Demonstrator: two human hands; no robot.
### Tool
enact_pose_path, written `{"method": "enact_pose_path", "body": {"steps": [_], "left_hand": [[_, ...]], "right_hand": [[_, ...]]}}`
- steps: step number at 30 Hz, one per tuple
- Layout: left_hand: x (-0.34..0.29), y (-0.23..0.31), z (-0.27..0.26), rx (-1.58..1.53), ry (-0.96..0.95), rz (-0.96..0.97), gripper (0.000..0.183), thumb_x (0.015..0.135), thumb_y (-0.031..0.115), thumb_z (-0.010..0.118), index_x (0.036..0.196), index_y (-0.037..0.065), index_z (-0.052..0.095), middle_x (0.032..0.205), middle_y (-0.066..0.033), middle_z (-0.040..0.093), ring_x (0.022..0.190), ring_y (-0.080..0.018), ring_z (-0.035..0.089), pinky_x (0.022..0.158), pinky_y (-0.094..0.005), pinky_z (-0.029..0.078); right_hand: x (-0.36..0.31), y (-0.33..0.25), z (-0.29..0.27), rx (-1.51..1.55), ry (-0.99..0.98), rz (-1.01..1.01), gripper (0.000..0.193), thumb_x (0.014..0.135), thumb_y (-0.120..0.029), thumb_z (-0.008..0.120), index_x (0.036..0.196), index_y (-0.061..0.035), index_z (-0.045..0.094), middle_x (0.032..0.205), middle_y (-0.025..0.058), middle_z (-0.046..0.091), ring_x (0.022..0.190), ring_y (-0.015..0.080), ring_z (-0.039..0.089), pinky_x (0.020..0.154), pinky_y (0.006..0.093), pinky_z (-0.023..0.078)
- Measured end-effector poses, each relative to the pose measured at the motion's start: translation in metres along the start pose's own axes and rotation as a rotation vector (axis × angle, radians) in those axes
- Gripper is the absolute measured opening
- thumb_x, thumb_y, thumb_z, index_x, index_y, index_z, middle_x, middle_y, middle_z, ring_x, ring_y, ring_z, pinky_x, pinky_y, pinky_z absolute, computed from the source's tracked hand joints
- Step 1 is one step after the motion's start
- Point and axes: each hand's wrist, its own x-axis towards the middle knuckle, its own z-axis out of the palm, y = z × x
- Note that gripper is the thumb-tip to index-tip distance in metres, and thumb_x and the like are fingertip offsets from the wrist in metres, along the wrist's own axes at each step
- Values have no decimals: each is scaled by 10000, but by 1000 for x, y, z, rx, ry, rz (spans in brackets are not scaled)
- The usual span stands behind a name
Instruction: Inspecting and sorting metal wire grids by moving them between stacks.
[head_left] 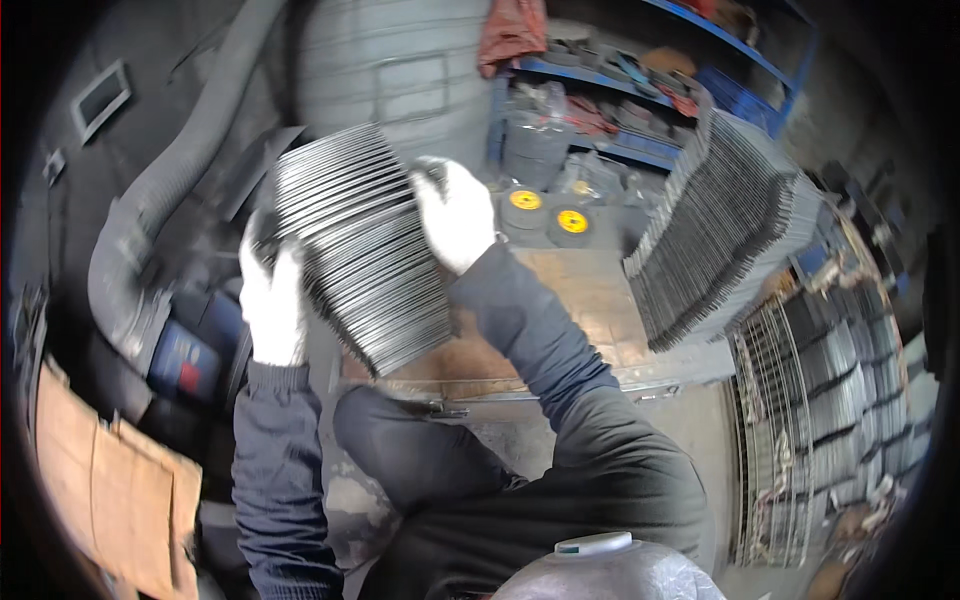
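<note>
A tall stack of thin metal plates point(365, 245) tilts in front of me, above the left part of the workbench point(580, 290). Along its left side presses my left hand point(272, 295), in a white glove with dark fingertips, its fingers closed against the plate edges. My right hand point(455, 215), gloved the same way, grips the upper right side of the stack. Some fingertips of both hands are hidden behind the plates. To the right on the bench stands a second, similar stack of plates point(715, 230), apart from my hands.
Two black discs with yellow centres point(572, 222) lie at the bench's back. Behind them is a blue shelf point(610, 80) with mixed goods. A wire basket point(775, 440) of stacked plates stands at right. A grey hose point(165, 180) and a cardboard box point(110, 480) are at left.
</note>
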Motion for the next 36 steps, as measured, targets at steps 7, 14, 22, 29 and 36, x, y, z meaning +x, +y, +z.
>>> {"method": "enact_pose_path", "body": {"steps": [7,14,22,29,36], "left_hand": [[-11,17,46,79,240,8,396,1102,225,619,1413,-18,661,1375,-164,715,1272,-232,660,1116,-361,489],[-6,8,38,-40,345,26,465,1094,161,603,1528,-1,559,1451,-177,668,1321,-276,648,1164,-374,474],[-42,-134,13,171,-33,-160,855,1096,497,590,1709,25,225,1432,-184,621,978,-242,658,879,-363,552],[-47,-98,57,-678,258,-564,860,1115,657,389,1707,49,249,1770,-121,268,1586,-297,307,1317,-443,216],[-24,-78,41,-771,314,-653,873,1099,703,341,1708,81,274,1774,-93,281,1582,-290,338,1312,-446,239]], "right_hand": [[9,34,-12,102,78,-48,295,1018,-194,700,1246,-8,712,1146,208,762,1058,378,743,941,413,583],[0,39,-4,295,0,-67,434,1027,-267,706,1349,21,660,1232,191,750,1129,298,737,977,397,578],[7,129,50,1062,-439,499,973,1055,-802,217,1692,-71,289,1565,121,511,1403,213,494,1206,345,365],[-8,148,32,1024,-513,493,825,1132,-673,276,1653,-43,386,1588,135,529,1438,234,510,1205,351,419],[4,99,3,977,-509,577,875,1121,-694,282,1692,-31,297,1690,158,406,1547,245,381,1292,345,274]]}}
